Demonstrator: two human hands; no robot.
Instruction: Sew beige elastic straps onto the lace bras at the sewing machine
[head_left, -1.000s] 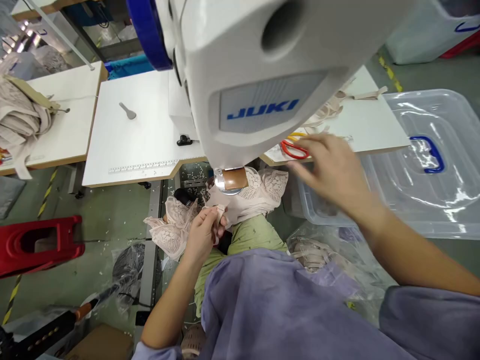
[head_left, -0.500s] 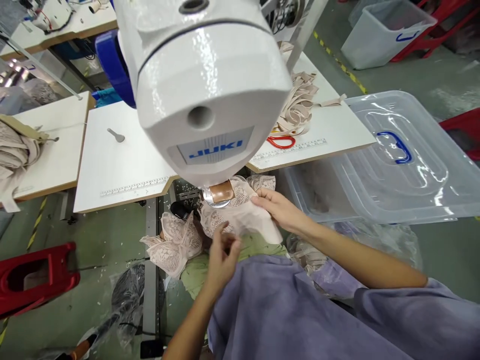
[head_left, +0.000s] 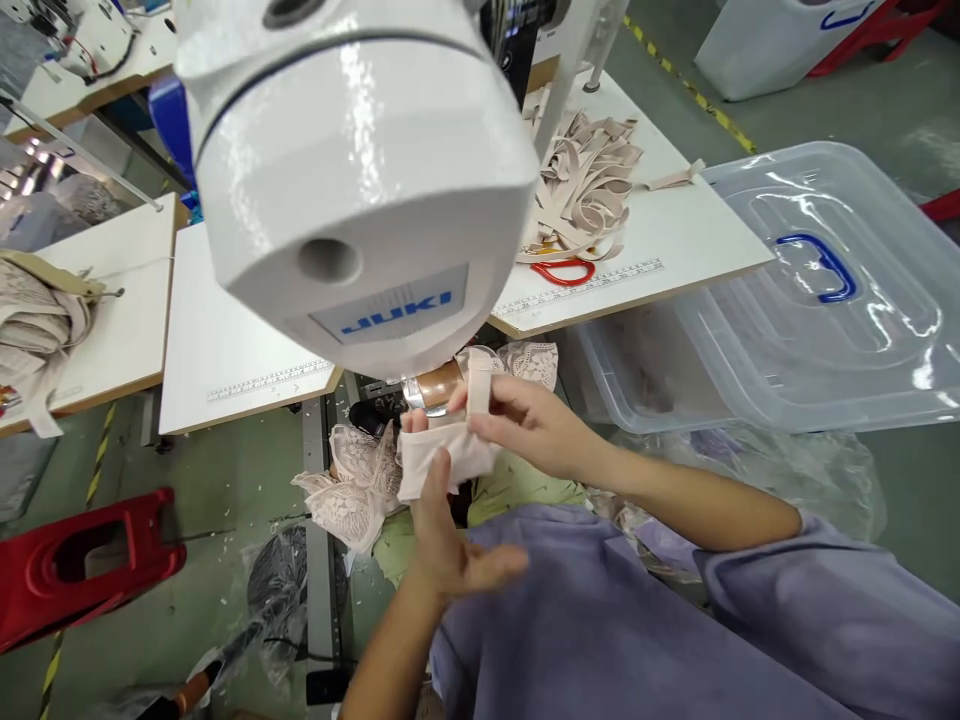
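Observation:
In the head view, a pale pink lace bra (head_left: 450, 455) hangs at the end of the sewing machine (head_left: 360, 220), in front of its metal and copper-coloured arm tip (head_left: 437, 388). My right hand (head_left: 536, 425) pinches an upright pale strap or elastic end (head_left: 478, 385) at the bra's edge. My left hand (head_left: 442, 535) has the bra's smooth band between its fingers: some fingertips show above the band's top edge, one lies over its front, and the thumb sticks out to the right. The needle area is hidden by the machine head.
More lace bra cups (head_left: 356, 485) hang left of my hands. On the right table (head_left: 697, 250) lie a pile of pale elastic strips (head_left: 585, 190) and red-handled scissors (head_left: 564, 272). A clear plastic bin lid (head_left: 885, 330) is at right, a red stool (head_left: 82, 565) at left.
My left hand has come up onto the band and now grips it. The right hand has shifted slightly left and holds a strap end upright. The view has moved a little.

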